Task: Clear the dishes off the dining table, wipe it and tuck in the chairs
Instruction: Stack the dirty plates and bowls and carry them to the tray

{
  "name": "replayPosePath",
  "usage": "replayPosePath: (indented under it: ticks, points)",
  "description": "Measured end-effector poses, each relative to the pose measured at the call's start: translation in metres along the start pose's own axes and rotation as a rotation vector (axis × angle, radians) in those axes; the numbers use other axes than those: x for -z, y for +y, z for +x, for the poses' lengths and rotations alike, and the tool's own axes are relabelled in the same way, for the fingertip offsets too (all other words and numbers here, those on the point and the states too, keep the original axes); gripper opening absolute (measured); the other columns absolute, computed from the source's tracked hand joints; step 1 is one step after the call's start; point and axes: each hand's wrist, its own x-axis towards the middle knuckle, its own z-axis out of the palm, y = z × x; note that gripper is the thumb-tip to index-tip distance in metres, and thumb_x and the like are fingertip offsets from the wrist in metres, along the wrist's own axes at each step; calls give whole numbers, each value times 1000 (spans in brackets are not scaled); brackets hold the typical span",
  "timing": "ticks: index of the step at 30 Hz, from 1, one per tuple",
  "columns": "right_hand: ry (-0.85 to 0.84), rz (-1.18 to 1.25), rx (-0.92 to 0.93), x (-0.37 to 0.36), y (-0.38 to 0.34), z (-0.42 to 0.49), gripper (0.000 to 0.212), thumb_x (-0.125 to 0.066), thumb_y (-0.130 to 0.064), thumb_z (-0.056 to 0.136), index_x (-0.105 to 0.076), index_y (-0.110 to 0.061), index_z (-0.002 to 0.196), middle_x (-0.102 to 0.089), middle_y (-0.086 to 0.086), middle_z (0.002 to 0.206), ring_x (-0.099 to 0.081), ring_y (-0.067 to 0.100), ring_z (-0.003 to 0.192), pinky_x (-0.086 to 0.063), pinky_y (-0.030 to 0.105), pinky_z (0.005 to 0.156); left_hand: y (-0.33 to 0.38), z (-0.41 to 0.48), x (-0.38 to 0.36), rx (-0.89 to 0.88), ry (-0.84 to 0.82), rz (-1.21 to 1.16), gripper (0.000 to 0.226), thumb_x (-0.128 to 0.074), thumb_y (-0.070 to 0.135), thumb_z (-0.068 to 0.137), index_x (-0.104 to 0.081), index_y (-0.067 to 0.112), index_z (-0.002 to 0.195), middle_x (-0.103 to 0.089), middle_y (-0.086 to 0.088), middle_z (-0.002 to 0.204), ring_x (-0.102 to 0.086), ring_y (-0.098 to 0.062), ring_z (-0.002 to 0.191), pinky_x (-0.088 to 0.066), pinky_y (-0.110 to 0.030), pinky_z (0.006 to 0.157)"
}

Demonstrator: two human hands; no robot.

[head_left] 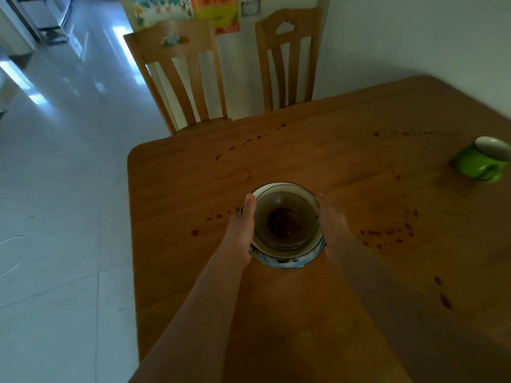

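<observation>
A stack of bowls (pixel 287 217), a glass bowl with brown residue nested in a blue-and-white ceramic one, sits between my hands over the wooden dining table (pixel 345 150). My left hand (pixel 243 225) holds the stack's left side, thumb along the rim. My right hand (pixel 331 225) holds the right side, its fingers hidden under the bowl. A green mug (pixel 478 164) stands near the table's right edge. Dark sauce spots (pixel 387 232) dot the tabletop.
Two wooden chairs stand at the table's far side: the left chair (pixel 177 76) pulled out a little, the right chair (pixel 287 59) close to the wall. Pale tiled floor (pixel 63 189) lies to the left. Posters hang on the wall behind.
</observation>
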Motion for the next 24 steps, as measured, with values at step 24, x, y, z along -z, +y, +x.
replayPosePath:
  ticks: [24]
  points:
    - [491, 535, -31, 73, 176, -217, 69, -53, -60, 80, -54, -11, 129, -69, 16, 103, -67, 36, 91, -53, 49, 90, -105, -185, 27, -85, -476, 532, 140, -47, 102, 33, -41, 19, 145, -52, -18, 140, -55, -36, 122, -46, -54, 102]
